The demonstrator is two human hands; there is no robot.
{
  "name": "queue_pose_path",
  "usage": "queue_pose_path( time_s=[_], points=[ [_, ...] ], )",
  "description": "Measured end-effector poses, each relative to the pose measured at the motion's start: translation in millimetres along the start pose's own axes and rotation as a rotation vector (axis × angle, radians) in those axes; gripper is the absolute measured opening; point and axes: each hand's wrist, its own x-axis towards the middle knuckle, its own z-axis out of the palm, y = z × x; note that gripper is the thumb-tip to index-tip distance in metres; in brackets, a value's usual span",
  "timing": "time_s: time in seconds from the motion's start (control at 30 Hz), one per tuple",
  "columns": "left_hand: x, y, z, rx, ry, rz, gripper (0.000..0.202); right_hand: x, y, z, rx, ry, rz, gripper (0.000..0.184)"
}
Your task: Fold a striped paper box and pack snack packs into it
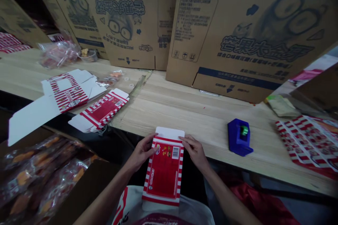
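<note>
A red box with red-and-white striped edges (164, 175) leans upright at the table's front edge, its white top flap standing up. My left hand (144, 151) grips its upper left side, thumb on the printed face. At the upper right corner, the fingers of my right hand (194, 149) pinch the edge by the flap. To the left on the table lie several flat red striped cartons (107, 109) in a stack. Beyond them are opened-out white and striped cartons (71, 93).
Large brown cardboard boxes (132, 21) stand along the back of the table. A blue tape dispenser (239, 137) sits at right, with striped packs (308, 140) farther right. At lower left, an open carton holds wrapped snacks (39, 165). Clear bags (59, 52) lie at back left.
</note>
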Motion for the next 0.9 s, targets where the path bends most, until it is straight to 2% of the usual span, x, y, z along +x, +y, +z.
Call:
queue_pose_path(
  time_s=[0.07, 0.17, 0.23, 0.3, 0.33, 0.4, 0.47, 0.53, 0.6, 0.7, 0.9],
  points=[
    [2.8, -3.3, -3.0, 0.049, 0.067, 0.004, 0.042, -2.7, 1.2, 3.5, -0.014, -0.031, -0.015, 0.023],
    [8.8, -7.9, -6.5, 0.114, 0.18, 0.069, 0.022, -5.3, 2.7, 9.2, 0.038, 0.01, 0.034, 0.019],
    [12.4, -8.1, -9.4, 0.109, 0.204, 0.092, 0.02, -4.1, 2.4, 11.3, 0.145, 0.028, 0.107, 0.036],
    [14.8, -5.4, -13.7, 0.07, 0.18, 0.093, 0.018, -1.2, 1.1, 11.2, 0.232, -0.025, 0.18, 0.049],
    [15.4, -3.4, -16.5, 0.058, 0.15, 0.085, 0.025, 0.2, 0.4, 10.6, 0.25, -0.071, 0.209, 0.048],
    [15.6, 1.1, -23.1, 0.076, 0.069, 0.062, 0.037, 1.3, -0.5, 9.0, 0.233, -0.129, 0.235, 0.033],
    [14.7, 4.5, -29.7, 0.166, -0.031, 0.048, 0.029, -0.5, -0.8, 8.4, 0.195, -0.127, 0.215, 0.022],
    [12.9, 5.9, -34.4, 0.27, -0.09, 0.083, 0.021, -4.1, -1.3, 9.2, 0.164, -0.121, 0.188, 0.02],
    [10.6, 5.4, -36.0, 0.343, -0.091, 0.109, 0.021, -7.0, -3.0, 11.1, 0.146, -0.149, 0.194, 0.021],
    [7.8, 4.4, -32.6, 0.383, -0.051, 0.062, 0.024, -5.2, -8.5, 14.1, 0.082, -0.181, 0.215, 0.025],
    [11.2, 16.5, -23.6, 0.289, -0.003, -0.01, 0.028, 17.9, -24.2, 15.3, -0.08, -0.223, 0.237, 0.022]
  ],
)
